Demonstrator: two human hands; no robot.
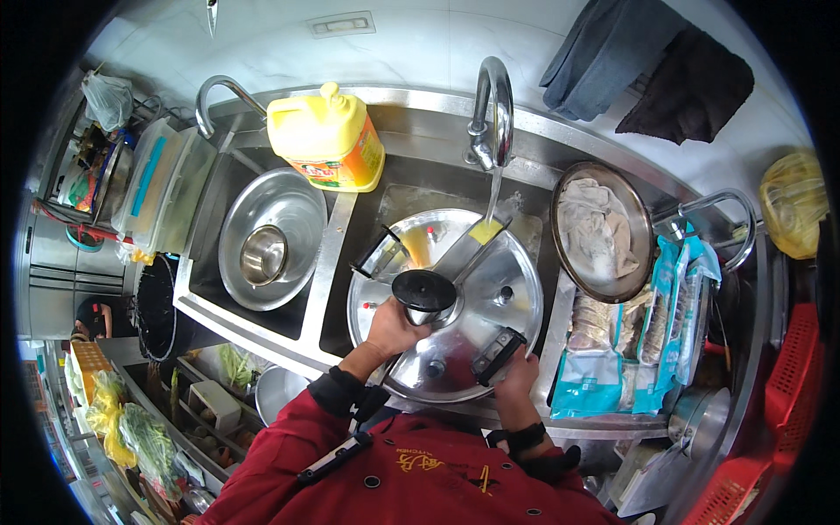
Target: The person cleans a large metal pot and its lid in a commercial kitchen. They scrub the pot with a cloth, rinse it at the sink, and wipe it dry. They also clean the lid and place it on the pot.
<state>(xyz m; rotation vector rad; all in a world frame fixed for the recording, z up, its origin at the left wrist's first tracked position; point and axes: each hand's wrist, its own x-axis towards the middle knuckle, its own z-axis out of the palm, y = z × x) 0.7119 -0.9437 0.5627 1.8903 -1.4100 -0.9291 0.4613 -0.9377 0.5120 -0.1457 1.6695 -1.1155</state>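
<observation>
A large round stainless steel lid [485, 354] with black handles, valves and clamps lies over the middle sink basin. My left hand [395, 328] grips the metal stem just under the lid's round black knob [424, 291]. Beside a black-and-metal side handle [499, 356], at the lid's lower right, is my right hand [517, 377]; its fingers are partly hidden and its hold is unclear. Water runs from the curved faucet [499, 111] onto a yellow patch [485, 231] at the lid's metal crossbar [459, 252].
A yellow jug [328, 141] stands on the left divider. The left basin holds a metal bowl [305, 216] with a smaller bowl [264, 254] inside. To the right are a pan [560, 243] with a wet cloth and blue-and-clear food packages [590, 387]. Another person [95, 318] is far left.
</observation>
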